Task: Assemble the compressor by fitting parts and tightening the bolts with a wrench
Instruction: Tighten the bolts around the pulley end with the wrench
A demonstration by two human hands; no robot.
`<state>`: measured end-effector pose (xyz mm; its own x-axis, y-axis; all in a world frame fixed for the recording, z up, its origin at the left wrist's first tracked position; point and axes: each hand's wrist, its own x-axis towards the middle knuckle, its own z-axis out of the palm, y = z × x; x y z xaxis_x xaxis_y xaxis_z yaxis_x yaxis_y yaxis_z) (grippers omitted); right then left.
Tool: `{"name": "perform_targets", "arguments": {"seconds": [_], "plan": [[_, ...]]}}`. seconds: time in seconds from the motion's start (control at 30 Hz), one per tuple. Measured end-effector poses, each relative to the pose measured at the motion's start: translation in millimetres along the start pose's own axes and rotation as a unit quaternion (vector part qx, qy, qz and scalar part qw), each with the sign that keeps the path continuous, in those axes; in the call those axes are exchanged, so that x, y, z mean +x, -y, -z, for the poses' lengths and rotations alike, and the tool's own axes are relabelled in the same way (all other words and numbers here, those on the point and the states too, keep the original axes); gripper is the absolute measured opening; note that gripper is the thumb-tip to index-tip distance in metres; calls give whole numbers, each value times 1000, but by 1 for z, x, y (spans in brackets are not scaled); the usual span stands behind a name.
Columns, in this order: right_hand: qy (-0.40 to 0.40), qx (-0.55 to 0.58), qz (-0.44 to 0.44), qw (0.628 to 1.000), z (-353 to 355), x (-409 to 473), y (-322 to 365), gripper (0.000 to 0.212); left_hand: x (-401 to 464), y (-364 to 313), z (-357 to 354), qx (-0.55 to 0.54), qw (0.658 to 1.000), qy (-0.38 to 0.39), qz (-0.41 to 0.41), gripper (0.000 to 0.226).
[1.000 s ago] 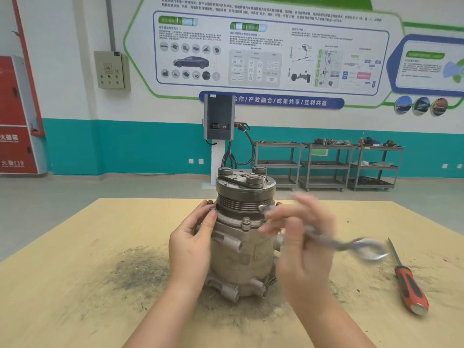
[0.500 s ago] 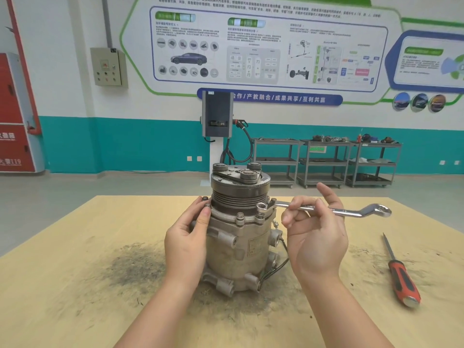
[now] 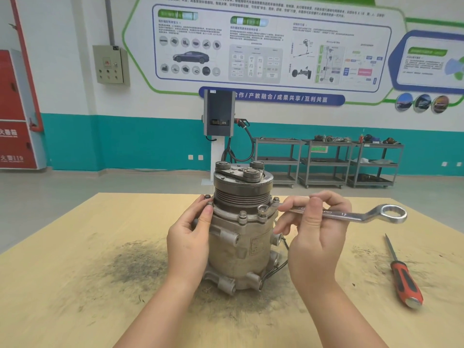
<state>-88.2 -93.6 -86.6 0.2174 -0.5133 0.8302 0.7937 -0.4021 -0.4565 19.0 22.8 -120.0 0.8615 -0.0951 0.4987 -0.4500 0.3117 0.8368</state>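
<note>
A grey metal compressor [image 3: 241, 237] stands upright in the middle of the wooden table [image 3: 75, 285], pulley end up. Bolts ring its flange; one front bolt [image 3: 242, 214] stands free. My left hand [image 3: 190, 237] grips the compressor's left side, fingertips at the flange near two left bolts [image 3: 209, 202]. My right hand [image 3: 313, 232] pinches the shaft of a silver ring wrench [image 3: 351, 214]. The wrench lies roughly level, its small ring end seated over a bolt [image 3: 263, 209] on the flange's right front, its large ring end pointing right.
A red-handled screwdriver [image 3: 404, 280] lies on the table to the right. Dark grime marks the table [image 3: 135, 267] around the compressor. Beyond the table stand a charging post [image 3: 219, 116] and metal shelf carts [image 3: 326, 162] along the teal wall.
My right hand brought the wrench up from a blurred swing and set its small ring end on the right front flange bolt. My left hand kept its hold on the compressor.
</note>
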Motion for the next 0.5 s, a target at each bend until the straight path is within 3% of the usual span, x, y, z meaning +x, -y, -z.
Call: {"name": "perform_targets", "arguments": {"seconds": [0.13,0.2,0.3,0.4,0.5], "plan": [[-45,2,-50,998,1,5,-2,14,0,-1,0,11,1000,1,0,21],[-94,66,-159,981,8,15,-7,16,0,-1,0,15,1000,-2,-1,20],[-140,193,-304,923,16,24,-18,18,-1,-2,-1,15,1000,-1,0,20],[-153,222,-325,906,16,23,-23,20,-2,-3,0,20,1000,0,1,21],[-161,193,-288,924,13,20,-25,18,-1,-3,-1,19,1000,-4,3,22]]}}
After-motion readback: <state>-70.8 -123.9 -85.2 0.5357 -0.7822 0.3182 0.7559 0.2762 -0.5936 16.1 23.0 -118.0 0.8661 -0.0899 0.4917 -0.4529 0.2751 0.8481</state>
